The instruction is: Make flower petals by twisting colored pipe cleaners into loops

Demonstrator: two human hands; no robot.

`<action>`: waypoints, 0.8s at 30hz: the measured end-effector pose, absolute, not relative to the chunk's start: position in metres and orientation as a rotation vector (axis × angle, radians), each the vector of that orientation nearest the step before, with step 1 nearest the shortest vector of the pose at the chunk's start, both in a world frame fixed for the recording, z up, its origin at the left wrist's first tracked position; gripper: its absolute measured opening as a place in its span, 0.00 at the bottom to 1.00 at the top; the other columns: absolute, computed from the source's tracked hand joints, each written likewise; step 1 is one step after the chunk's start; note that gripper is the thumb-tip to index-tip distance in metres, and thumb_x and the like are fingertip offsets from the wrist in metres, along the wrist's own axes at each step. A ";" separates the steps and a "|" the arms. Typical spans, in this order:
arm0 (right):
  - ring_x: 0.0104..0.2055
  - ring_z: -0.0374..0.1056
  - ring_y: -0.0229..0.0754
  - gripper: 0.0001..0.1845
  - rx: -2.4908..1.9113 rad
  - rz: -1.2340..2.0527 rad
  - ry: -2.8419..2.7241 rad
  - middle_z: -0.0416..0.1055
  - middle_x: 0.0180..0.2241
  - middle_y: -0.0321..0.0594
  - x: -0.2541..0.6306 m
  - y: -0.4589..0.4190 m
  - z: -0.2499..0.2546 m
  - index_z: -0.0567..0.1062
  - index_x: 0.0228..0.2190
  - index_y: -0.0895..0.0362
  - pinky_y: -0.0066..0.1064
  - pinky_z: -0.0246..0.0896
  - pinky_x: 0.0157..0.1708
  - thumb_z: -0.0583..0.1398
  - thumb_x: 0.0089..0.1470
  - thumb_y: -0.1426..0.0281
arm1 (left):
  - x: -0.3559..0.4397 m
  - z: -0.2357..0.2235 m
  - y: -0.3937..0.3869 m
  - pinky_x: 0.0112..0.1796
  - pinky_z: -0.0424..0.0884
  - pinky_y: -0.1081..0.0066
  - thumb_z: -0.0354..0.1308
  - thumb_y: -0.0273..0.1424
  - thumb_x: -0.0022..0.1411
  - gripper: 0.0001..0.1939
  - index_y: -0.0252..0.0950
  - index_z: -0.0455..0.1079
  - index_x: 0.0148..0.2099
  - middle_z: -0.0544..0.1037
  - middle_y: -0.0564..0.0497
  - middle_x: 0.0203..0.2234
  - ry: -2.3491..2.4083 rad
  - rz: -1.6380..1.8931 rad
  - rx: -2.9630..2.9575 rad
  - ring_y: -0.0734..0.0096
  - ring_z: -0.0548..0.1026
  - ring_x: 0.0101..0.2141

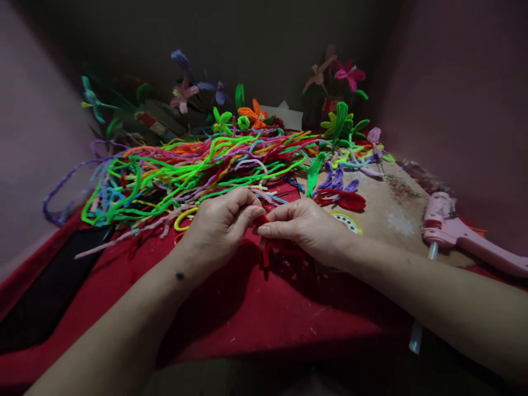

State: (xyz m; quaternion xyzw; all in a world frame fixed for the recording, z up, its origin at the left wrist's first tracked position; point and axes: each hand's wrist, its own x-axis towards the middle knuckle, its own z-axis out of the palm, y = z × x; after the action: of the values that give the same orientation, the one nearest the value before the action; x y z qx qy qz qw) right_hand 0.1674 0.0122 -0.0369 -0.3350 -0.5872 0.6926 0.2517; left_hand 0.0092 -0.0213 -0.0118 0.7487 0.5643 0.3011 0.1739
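Note:
My left hand (228, 217) and my right hand (303, 228) meet over the red cloth, fingertips pinched close together. Between them is a red pipe cleaner (266, 256), its lower end hanging below the fingers; the rest is largely covered by the fingers. Just beyond my right hand lie red pipe cleaner loops (348, 200) and purple petals (336, 179), with a green leaf (315, 173) beside them. A round white-and-yellow disc with holes (347, 221) sits partly behind my right wrist. Near my left hand is a yellow ring-shaped handle (184, 219).
A large pile of coloured pipe cleaners (198, 170) spreads behind my hands. Pipe cleaner flowers (254, 114) stand at the back. At right, a pink glue gun (443, 223) with a glue stick rests by a stained board (398, 206). A dark flat object (53, 291) lies at left.

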 end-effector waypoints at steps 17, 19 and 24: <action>0.14 0.53 0.29 0.15 -0.987 1.861 -1.573 0.61 0.12 0.32 0.164 0.014 -0.047 0.69 0.17 0.60 0.25 0.44 0.16 0.65 0.42 0.63 | 0.018 -0.025 -0.028 0.27 0.63 0.76 0.58 0.28 0.54 0.05 0.35 0.72 0.26 0.73 0.54 0.20 1.585 1.222 2.332 0.77 0.69 0.23; 0.14 0.55 0.30 0.15 -0.971 1.888 -1.556 0.62 0.12 0.33 0.163 0.013 -0.045 0.69 0.17 0.60 0.24 0.46 0.16 0.65 0.42 0.64 | 0.019 -0.023 -0.029 0.26 0.64 0.76 0.58 0.28 0.54 0.06 0.35 0.72 0.26 0.73 0.54 0.19 1.598 1.248 2.284 0.77 0.69 0.22; 0.14 0.52 0.28 0.14 -0.930 1.852 -1.404 0.60 0.13 0.31 0.165 0.015 -0.039 0.68 0.16 0.61 0.23 0.43 0.15 0.63 0.45 0.67 | 0.012 -0.014 -0.020 0.16 0.55 0.79 0.55 0.35 0.58 0.08 0.36 0.70 0.32 0.70 0.56 0.20 1.514 1.294 1.418 0.83 0.61 0.15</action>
State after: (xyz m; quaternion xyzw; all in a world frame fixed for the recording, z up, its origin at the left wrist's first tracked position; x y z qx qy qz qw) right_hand 0.1648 0.0153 -0.0395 -0.3529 -0.5327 0.7024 0.3137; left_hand 0.0116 -0.0196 -0.0136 0.5451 0.5821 0.4976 0.3414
